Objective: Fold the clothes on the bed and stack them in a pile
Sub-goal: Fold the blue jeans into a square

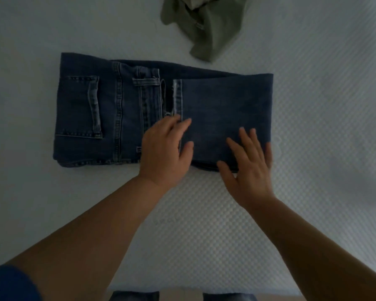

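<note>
Two flat hands, left hand (164,148) and right hand (249,165), press folded jeans (221,105); green garment (204,25) beyond.

Dim, soft light; wide-angle bending at edges, slight blur throughout.

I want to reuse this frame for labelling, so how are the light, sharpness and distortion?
Head view: dim and flat, no glare; jeans stitching reads clearly; right hand slightly motion-blurred, left hand sharper; green garment soft and cut off at the top edge; wide-angle stretch on the forearms.

Dark blue jeans (161,109), olive garment (206,25), white dimpled bed (313,192).
</note>
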